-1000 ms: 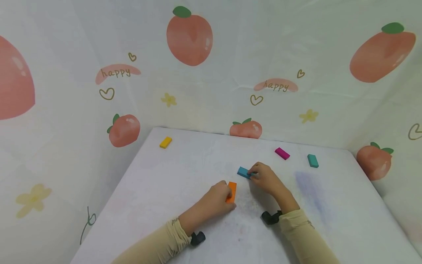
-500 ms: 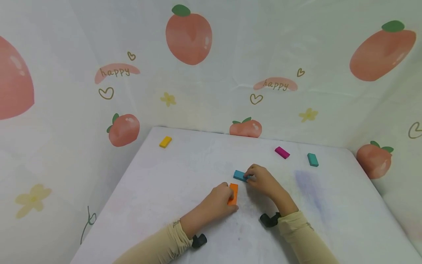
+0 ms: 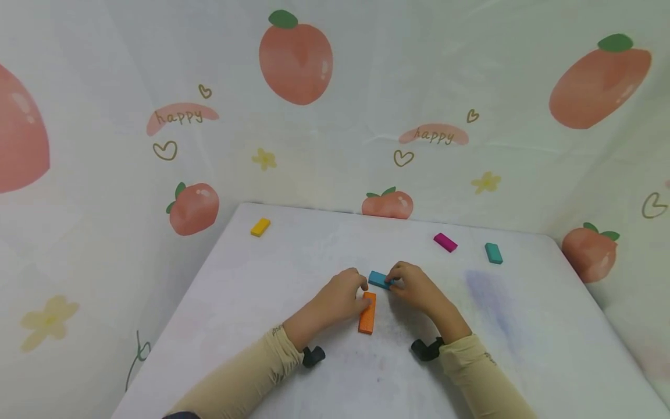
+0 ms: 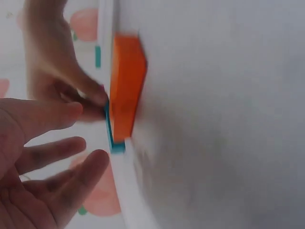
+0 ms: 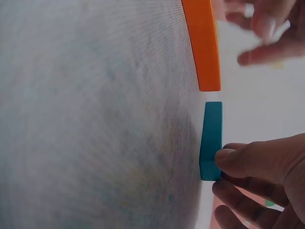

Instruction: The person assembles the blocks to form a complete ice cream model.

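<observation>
An orange block lies lengthwise on the white tabletop, in front of the person. Over its left side is the left hand; the left wrist view shows that hand's fingers spread and apart from the orange block. A blue block lies just beyond, at an angle to the orange one. Its right end is pinched by the right hand, thumb on the near side, as the right wrist view shows with the blue block on the table. A small gap separates the two blocks there.
Towards the back lie a yellow block at left, a magenta block and a teal block at right. A fruit-print cloth hangs behind the table's far edge. A purplish smudge marks the tabletop at right.
The left hand has let go of the orange block and lifted slightly up and left. The right hand has brought the blue block left and nearer to the orange one.
</observation>
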### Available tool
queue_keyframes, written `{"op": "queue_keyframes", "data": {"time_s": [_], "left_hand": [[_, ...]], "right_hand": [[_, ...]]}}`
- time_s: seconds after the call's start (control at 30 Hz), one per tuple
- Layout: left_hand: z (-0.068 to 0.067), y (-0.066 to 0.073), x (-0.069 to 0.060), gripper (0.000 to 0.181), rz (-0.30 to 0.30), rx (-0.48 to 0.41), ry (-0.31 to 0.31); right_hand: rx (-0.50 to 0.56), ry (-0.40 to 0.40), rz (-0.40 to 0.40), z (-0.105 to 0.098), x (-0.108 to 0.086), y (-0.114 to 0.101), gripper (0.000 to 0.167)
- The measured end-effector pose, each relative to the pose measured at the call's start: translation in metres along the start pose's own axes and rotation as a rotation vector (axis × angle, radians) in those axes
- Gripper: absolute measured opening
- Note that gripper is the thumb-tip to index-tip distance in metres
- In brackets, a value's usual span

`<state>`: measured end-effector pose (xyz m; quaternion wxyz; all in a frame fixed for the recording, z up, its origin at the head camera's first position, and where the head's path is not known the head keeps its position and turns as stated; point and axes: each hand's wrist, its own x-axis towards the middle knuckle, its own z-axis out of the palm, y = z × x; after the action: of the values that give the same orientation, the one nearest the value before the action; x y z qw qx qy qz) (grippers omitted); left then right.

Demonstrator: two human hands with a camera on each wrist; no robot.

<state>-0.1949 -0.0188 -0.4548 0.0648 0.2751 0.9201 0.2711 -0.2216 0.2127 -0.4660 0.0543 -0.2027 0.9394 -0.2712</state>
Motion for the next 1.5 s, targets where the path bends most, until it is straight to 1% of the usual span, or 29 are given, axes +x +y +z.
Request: {"op": "queue_keyframes", "data": {"time_s": [0.13, 0.23, 0.37, 0.5, 0.67, 0.77, 0.9, 1.1, 1.37, 1.5], "left_hand": [[-0.008, -0.009, 0.020, 0.026, 0.015, 0.029, -0.007], [-0.010, -0.014, 0.031, 0.028, 0.034, 0.039, -0.042], [-0.007, -0.018, 0.043, 0.029, 0.070, 0.036, -0.099], [-0.002, -0.020, 0.049, 0.029, 0.098, 0.034, -0.120], [0.004, -0.022, 0.053, 0.028, 0.132, 0.048, -0.108], [0.007, -0.024, 0.054, 0.027, 0.157, 0.057, -0.092], [0.009, -0.024, 0.056, 0.026, 0.170, 0.053, -0.082], [0.009, -0.024, 0.058, 0.024, 0.167, 0.044, -0.079], [0.007, -0.022, 0.055, 0.022, 0.154, 0.038, -0.088], [0.006, -0.022, 0.052, 0.021, 0.133, 0.039, -0.087]], "right_hand": [[0.012, 0.002, 0.009, 0.001, 0.000, -0.001, 0.010], [0.011, 0.002, 0.008, 0.001, 0.001, -0.001, 0.010], [0.007, 0.009, 0.006, 0.001, 0.001, -0.001, 0.009], [0.005, 0.010, -0.008, 0.000, 0.001, -0.001, 0.009], [0.000, 0.011, -0.043, -0.002, 0.001, -0.002, 0.009], [0.002, 0.007, -0.036, -0.003, 0.001, -0.003, 0.009], [0.005, 0.004, -0.034, -0.002, 0.003, -0.003, 0.008], [0.000, -0.011, -0.020, -0.002, 0.005, -0.003, 0.009], [-0.007, -0.010, -0.033, 0.000, 0.004, -0.006, 0.009], [0.000, -0.001, -0.066, 0.003, 0.004, -0.009, 0.009]]}}
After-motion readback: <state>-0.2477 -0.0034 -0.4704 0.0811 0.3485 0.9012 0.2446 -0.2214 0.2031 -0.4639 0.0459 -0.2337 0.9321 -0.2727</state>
